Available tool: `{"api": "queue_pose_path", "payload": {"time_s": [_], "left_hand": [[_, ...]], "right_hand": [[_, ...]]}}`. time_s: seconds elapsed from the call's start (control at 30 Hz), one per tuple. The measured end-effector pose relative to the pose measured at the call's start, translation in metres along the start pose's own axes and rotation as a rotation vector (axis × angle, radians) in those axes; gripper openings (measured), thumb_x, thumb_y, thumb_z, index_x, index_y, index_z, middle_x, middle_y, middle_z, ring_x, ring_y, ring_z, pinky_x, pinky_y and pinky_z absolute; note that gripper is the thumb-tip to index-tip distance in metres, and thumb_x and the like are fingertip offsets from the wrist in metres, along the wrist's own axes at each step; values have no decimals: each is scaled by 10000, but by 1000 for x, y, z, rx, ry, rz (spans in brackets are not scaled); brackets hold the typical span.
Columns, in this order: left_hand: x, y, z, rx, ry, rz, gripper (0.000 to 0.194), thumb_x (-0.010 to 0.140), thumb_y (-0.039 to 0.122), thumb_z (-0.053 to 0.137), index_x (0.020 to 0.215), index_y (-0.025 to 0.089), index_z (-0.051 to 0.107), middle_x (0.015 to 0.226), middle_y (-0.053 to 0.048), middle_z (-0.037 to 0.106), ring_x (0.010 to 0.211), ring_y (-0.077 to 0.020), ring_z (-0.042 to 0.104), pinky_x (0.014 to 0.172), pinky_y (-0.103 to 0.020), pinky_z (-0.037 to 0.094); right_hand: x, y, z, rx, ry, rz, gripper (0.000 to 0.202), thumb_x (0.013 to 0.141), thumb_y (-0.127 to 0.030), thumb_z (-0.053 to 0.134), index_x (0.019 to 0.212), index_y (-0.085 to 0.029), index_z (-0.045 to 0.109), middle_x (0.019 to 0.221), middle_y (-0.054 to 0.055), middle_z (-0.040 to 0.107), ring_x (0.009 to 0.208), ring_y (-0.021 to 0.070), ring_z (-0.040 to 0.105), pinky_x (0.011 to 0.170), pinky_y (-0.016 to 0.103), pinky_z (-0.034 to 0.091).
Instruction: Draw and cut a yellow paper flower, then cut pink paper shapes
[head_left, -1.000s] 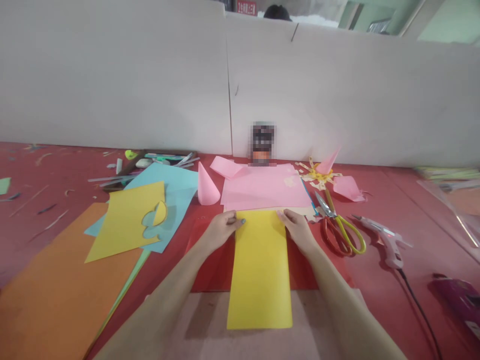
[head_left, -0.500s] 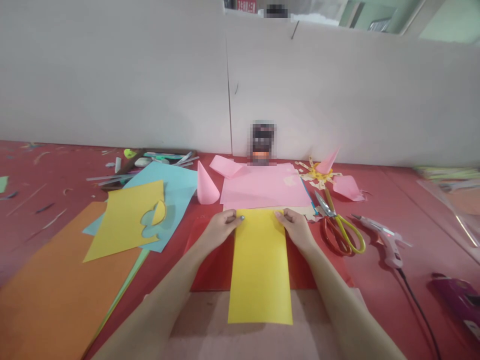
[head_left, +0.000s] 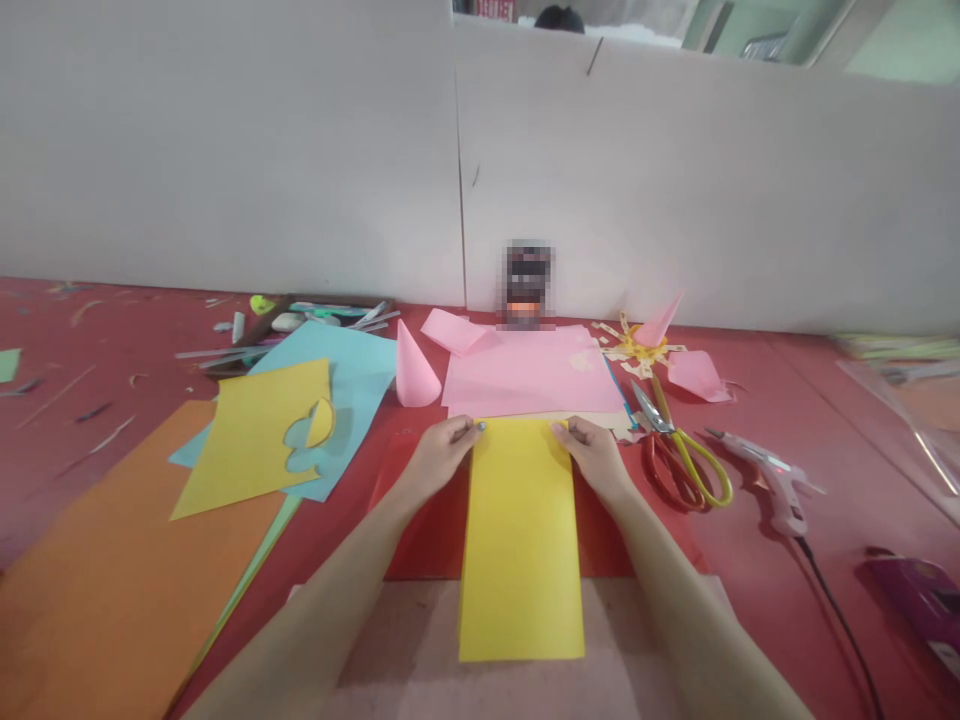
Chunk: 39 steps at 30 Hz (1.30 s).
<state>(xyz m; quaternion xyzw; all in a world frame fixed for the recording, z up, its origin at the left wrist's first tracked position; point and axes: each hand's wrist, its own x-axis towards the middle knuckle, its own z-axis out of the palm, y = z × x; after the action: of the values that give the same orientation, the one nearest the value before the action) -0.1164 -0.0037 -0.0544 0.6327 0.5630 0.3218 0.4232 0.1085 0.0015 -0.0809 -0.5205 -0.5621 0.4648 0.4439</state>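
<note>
Here: hands (head_left: pixel 441 456) (head_left: pixel 600 458) pinching yellow sheet (head_left: pixel 523 540), far corners.

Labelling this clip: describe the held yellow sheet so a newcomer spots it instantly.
At the red table, look between the left hand and right hand, below centre. They hold the long yellow sheet by its far corners. Unlike the cut yellow sheet to its left, its visible edges run straight, without curved notches.

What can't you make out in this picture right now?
All in the head view:
What lies beneath the held yellow paper: hidden by it.
Object by the wall: blurred by pixel blocks.
Purple object: cut off by the right edge.
Glue gun cord: cut off by the bottom edge.
</note>
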Motion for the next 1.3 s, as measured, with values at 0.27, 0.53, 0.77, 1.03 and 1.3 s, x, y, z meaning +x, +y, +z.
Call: {"api": "queue_pose_path", "payload": {"time_s": [0.27,0.53,0.77,1.03,1.3], "left_hand": [[0,-1,0,2,7,5,323,819,437,411,609,193,384,569,48,342,518,-102,340,506,-231,249],[0,3,1,25,44,16,344,807,448,424,584,190,384,550,45,320,519,-102,328,499,-233,250],[0,2,1,36,53,23,358,803,473,422,586,190,392,550,43,305,517,-102,315,493,-234,242],[-1,2,2,42,72,30,357,808,448,422,572,192,347,551,46,275,514,-97,297,486,-230,235],[0,2,1,-11,63,30,335,809,444,435,593,191,394,555,48,309,509,-99,321,496,-227,247]], "right_hand": [[0,0,0,-10,25,-10,452,756,-493,558,553,-207,273,535,-70,179,477,77,175,454,241,134],[-1,0,1,94,-18,1,367,769,-482,553,590,-188,424,545,-46,306,497,90,284,454,233,229],[-1,-1,0,69,-16,-11,353,769,-490,542,614,-179,478,557,-31,347,514,99,309,469,237,267],[-1,0,0,82,-21,-1,348,770,-476,550,597,-187,463,553,-39,366,504,102,321,488,241,270],[-2,-7,0,61,-23,-12,352,800,-503,488,644,-188,508,592,-12,460,572,138,425,534,247,347]]}}
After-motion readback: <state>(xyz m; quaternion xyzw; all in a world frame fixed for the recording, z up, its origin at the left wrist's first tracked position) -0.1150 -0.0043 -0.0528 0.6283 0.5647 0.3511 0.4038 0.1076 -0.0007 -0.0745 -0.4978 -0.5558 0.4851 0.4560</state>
